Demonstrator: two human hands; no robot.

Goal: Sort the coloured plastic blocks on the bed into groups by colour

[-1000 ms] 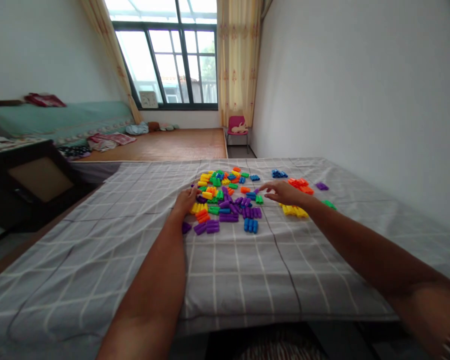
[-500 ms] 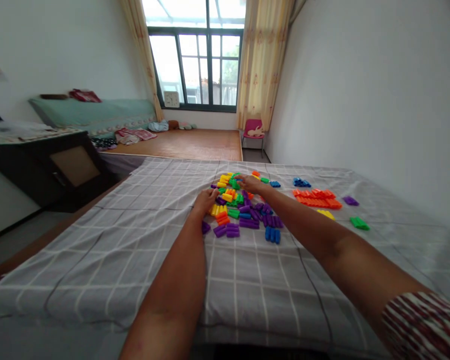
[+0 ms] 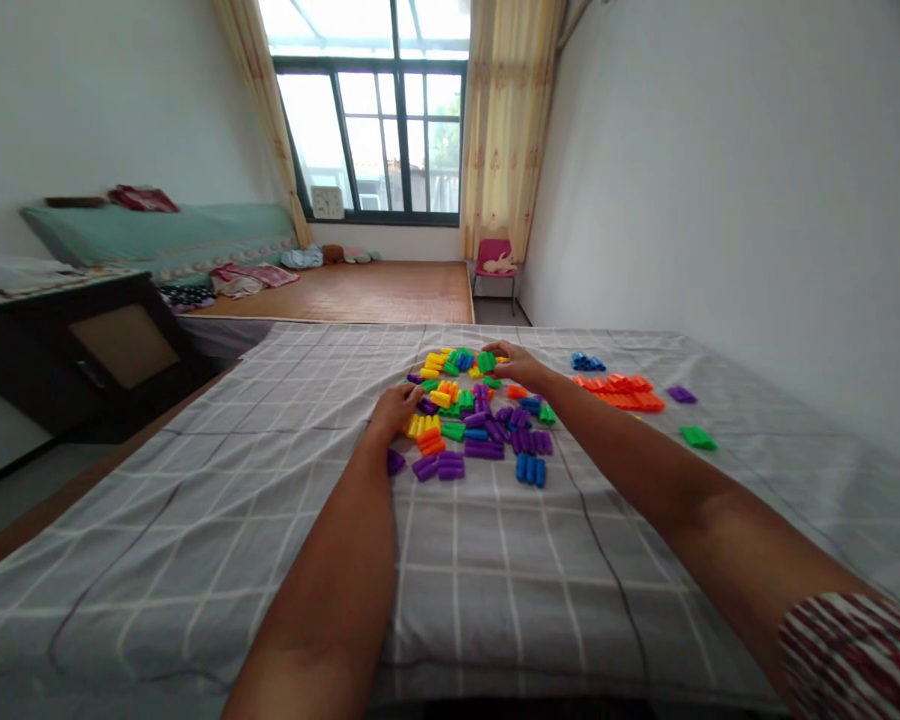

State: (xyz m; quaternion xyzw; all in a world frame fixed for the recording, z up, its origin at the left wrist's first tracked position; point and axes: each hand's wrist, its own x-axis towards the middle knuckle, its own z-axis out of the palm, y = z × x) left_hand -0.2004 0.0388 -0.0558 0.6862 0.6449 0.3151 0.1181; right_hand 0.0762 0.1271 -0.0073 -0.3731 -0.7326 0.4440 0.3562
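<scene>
Checked cloth (image 3: 157, 560) covers my tabletop (image 3: 495, 580), jumbled coloured pieces (image 3: 477, 420) lying by my left hand (image 3: 396, 411) and right hand (image 3: 516, 366), with a blue cluster (image 3: 588, 362), orange rows (image 3: 624, 393), purple bunch (image 3: 682, 395) and green bunch (image 3: 698, 437) right of both.

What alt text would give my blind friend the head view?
A person's right hand, fingers apparently gripping a green piece, is at a heap of colorful pieces on gray checked cloth; the left hand rests at its left edge. Orange pieces and blue pieces lie further right.

Between the left forearm (image 3: 337, 570) and right forearm (image 3: 645, 465), the desk (image 3: 510, 580) lies open up to the colored pile (image 3: 484, 450); the right forearm bars the near side of the orange pieces (image 3: 634, 400).
</scene>
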